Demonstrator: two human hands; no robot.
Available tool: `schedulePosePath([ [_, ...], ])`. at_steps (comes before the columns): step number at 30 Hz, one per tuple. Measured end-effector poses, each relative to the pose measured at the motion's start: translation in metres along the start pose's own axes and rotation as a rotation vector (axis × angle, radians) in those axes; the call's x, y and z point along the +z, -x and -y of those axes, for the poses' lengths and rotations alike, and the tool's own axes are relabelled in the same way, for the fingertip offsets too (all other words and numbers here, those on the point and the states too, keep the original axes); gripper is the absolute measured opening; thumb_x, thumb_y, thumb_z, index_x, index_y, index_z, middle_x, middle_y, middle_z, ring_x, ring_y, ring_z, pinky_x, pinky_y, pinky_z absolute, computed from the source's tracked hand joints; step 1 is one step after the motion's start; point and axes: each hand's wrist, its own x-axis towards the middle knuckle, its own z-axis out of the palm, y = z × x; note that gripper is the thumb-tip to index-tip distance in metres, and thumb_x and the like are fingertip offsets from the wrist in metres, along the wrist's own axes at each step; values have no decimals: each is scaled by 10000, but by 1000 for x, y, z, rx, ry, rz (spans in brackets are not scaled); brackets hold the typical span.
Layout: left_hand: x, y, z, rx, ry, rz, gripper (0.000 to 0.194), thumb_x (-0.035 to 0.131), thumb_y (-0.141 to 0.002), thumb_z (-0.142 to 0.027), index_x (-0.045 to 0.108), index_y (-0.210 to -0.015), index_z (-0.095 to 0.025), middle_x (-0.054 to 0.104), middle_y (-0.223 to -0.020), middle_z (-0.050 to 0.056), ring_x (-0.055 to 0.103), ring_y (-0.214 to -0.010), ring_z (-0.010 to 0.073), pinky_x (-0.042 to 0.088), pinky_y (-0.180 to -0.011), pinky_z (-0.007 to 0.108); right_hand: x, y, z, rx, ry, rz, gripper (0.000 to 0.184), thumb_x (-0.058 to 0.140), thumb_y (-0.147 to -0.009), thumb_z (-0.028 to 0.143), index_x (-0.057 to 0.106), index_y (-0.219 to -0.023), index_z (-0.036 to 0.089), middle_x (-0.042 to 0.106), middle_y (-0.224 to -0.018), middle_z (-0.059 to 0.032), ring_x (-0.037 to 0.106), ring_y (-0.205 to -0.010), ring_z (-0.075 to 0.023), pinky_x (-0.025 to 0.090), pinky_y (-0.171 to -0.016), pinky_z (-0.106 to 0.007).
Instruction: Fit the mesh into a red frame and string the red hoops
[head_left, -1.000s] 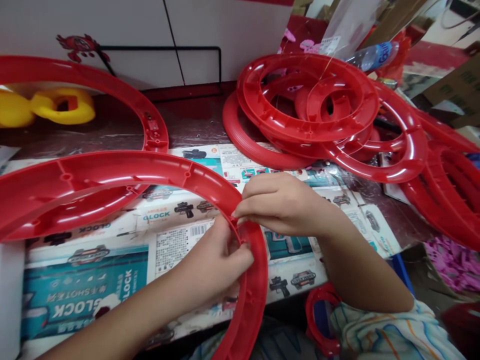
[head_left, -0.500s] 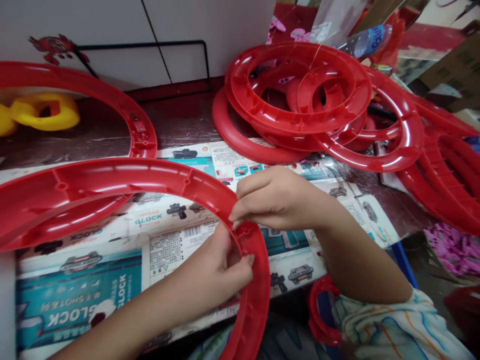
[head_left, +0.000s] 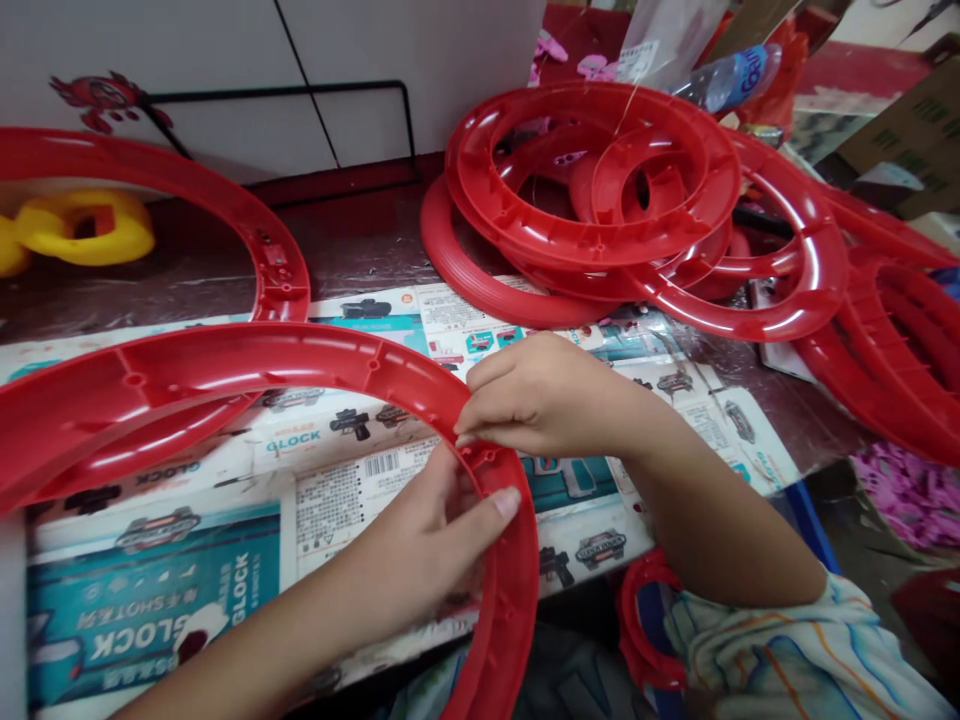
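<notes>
A large red plastic ring (head_left: 315, 358) with a ribbed, hollow channel lies tilted in front of me, its left part running out of view. My left hand (head_left: 442, 540) grips its right side, thumb over the channel and the other fingers hidden beneath the inner edge. My right hand (head_left: 529, 395) is closed in a pinch at the ring's upper right, fingertips against the inner wall. Whatever those fingertips hold, if anything, is hidden. Under the ring is a printed cardboard sheet (head_left: 322, 505).
Several red rings (head_left: 600, 245) are piled at the back right. Another red ring (head_left: 281, 265) and a yellow piece (head_left: 90, 230) lie at left. Behind stand a white panel (head_left: 225, 50) and a black wire frame (head_left: 300, 90). Pink parts (head_left: 907, 495) sit at far right, near a bottle (head_left: 731, 78).
My left thumb has lifted slightly and slid further across the channel. The ring has shifted a little, its left part lower. My right hand keeps its pinch at nearly the same spot.
</notes>
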Motion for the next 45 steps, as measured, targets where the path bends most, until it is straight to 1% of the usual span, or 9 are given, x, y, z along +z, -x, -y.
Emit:
schedulePosePath([
  [7, 3, -10, 8, 198, 165, -321, 320, 609, -827, -275, 399, -1066, -238, 617, -914, -10, 640, -766, 144, 532, -654, 267, 4, -3, 1, 74, 14, 60, 154, 599, -837, 192, 712, -736, 165, 610, -688, 12, 509, -655, -89, 295, -568, -213],
  [10, -4, -10, 7, 239, 23, -298, 277, 567, -847, -246, 360, -1031, -241, 578, -906, -25, 613, -780, 134, 529, -676, 275, 6, -4, -1, 110, 49, 19, 145, 628, -834, 247, 690, -746, 150, 586, -700, 2, 496, -681, -106, 300, -590, -224],
  [17, -15, -8, 5, 174, -207, -146, 275, 528, -870, -253, 334, -1064, -247, 505, -1009, 6, 552, -919, 179, 495, -762, 325, -3, -1, -3, -58, -49, -56, 171, 512, -886, 119, 671, -825, 109, 518, -757, -15, 486, -724, -92, 373, -652, -196],
  [23, -6, 3, -1, -37, -20, 81, 330, 498, -882, -290, 285, -1133, -270, 512, -808, -27, 534, -560, 131, 446, -477, 252, -3, 1, 1, -59, -125, -123, 170, 506, -873, 90, 657, -799, 119, 560, -778, -18, 517, -737, -83, 404, -674, -190],
  [30, -4, 1, 3, 14, -146, -41, 303, 557, -855, -284, 369, -1089, -243, 578, -929, 26, 610, -804, 193, 502, -639, 287, 9, -3, -2, -19, -176, -112, 174, 512, -854, 102, 654, -756, 124, 595, -790, -20, 543, -747, -95, 395, -668, -205],
  [34, -3, -3, 2, 58, -14, -45, 296, 554, -862, -309, 406, -1103, -220, 578, -1045, 53, 590, -974, 211, 502, -798, 326, 9, -4, -5, 32, -163, -52, 153, 541, -829, 112, 665, -742, 133, 596, -783, -14, 544, -739, -101, 379, -659, -208],
  [37, -2, -8, 2, 185, 121, -161, 323, 579, -846, -350, 431, -1096, -208, 571, -1122, 61, 561, -1082, 219, 469, -901, 341, 10, -5, -5, 49, -130, -35, 147, 554, -823, 106, 679, -751, 135, 605, -777, -10, 550, -733, -101, 367, -645, -206],
  [41, -5, -12, 1, 241, 64, -359, 365, 611, -806, -298, 373, -1073, -231, 584, -976, 11, 610, -853, 174, 511, -727, 305, 12, -5, -4, 126, -37, -74, 138, 627, -836, 230, 689, -765, 131, 608, -690, 1, 535, -660, -97, 338, -603, -206],
  [45, -14, -10, -6, 183, -198, -336, 289, 572, -817, -287, 373, -1019, -230, 535, -938, -6, 566, -819, 154, 491, -672, 264, 5, -3, -2, 84, -27, -118, 147, 616, -858, 243, 694, -800, 134, 593, -663, 14, 506, -636, -83, 336, -605, -193],
])
